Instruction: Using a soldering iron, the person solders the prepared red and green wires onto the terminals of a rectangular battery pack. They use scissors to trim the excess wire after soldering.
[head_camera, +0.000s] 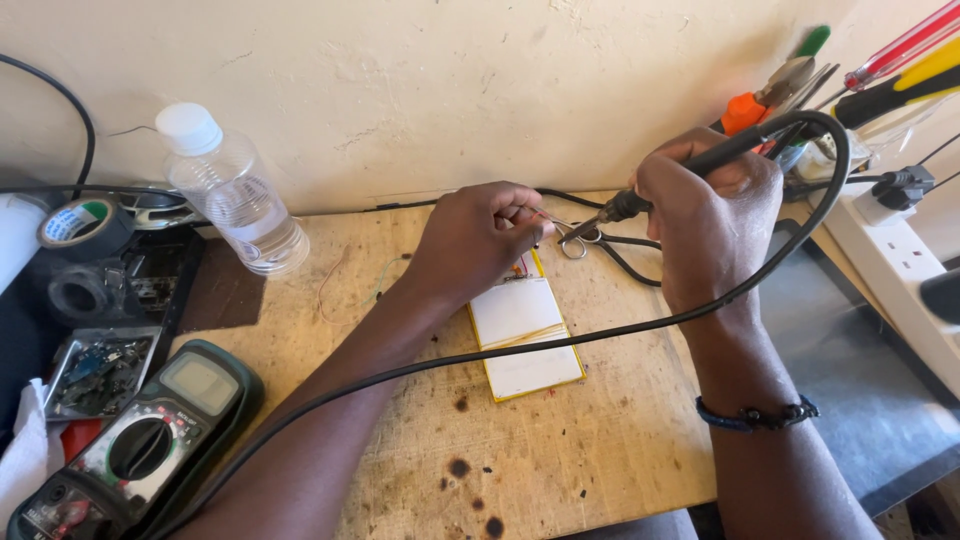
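While the right hand grips a black-handled soldering iron like a pen, fingers closed round the handle, its tip points left and down towards the top end of a flat white rectangular battery pack with yellow edging, which lies near the middle of the worn wooden desk, closer to the back edge. A pen grip of this kind probably serves fine control of the tip. The left hand rests over the top end of the pack with fingertips pinched narrow on something thin, likely a wire or solder strand; what exactly cannot be told. The pinch seems meant to steady that piece beside the iron's tip. One black cable runs from the iron, loops behind the right hand, crosses over the pack and leaves at the lower left. One pair of small scissors lies just beyond the tip, near the back edge. Towards the left edge stand one clear plastic bottle with a white cap, one roll of tape and one dark green multimeter at the front left corner. One white power strip lies along the right side, and several hand tools stand upright at the back right corner. Scorch marks dot the desk's front.
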